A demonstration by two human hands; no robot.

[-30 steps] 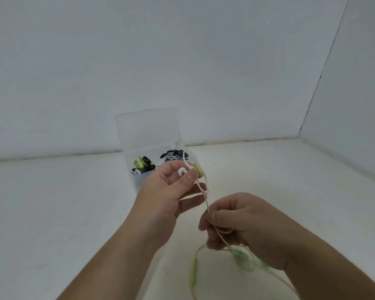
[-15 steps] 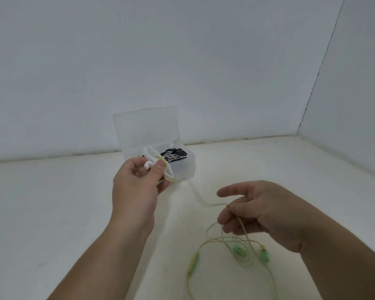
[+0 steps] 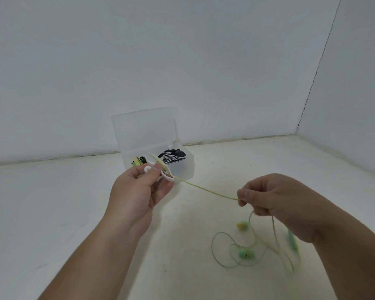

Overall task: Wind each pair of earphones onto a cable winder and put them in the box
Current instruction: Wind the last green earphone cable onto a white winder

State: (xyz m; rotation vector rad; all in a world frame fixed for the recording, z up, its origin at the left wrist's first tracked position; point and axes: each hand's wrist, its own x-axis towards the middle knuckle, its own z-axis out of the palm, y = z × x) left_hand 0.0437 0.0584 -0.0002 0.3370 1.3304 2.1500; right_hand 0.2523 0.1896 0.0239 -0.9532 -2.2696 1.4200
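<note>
My left hand [image 3: 139,191] pinches a white cable winder [image 3: 160,172] in front of the clear plastic box [image 3: 187,167]. A yellow-green earphone cable [image 3: 206,189] runs taut from the winder to my right hand [image 3: 273,198], which pinches it between thumb and fingers. The rest of the cable hangs below that hand in loose loops on the table, with a green earbud [image 3: 245,253], a yellowish earbud [image 3: 242,225] and a green inline remote [image 3: 292,240]. Inside the box lie a black-and-white wound pair [image 3: 171,156] and a green-black wound pair [image 3: 139,161].
The box's clear lid [image 3: 143,128] stands open against the white back wall. A second white wall closes the right side, meeting the back wall at a corner [image 3: 297,132]. The table top [image 3: 41,213] is a pale off-white surface.
My right hand closed on the cable and pulled it out to the right, drawing it taut from the winder. My left hand stayed near the box, holding the winder.
</note>
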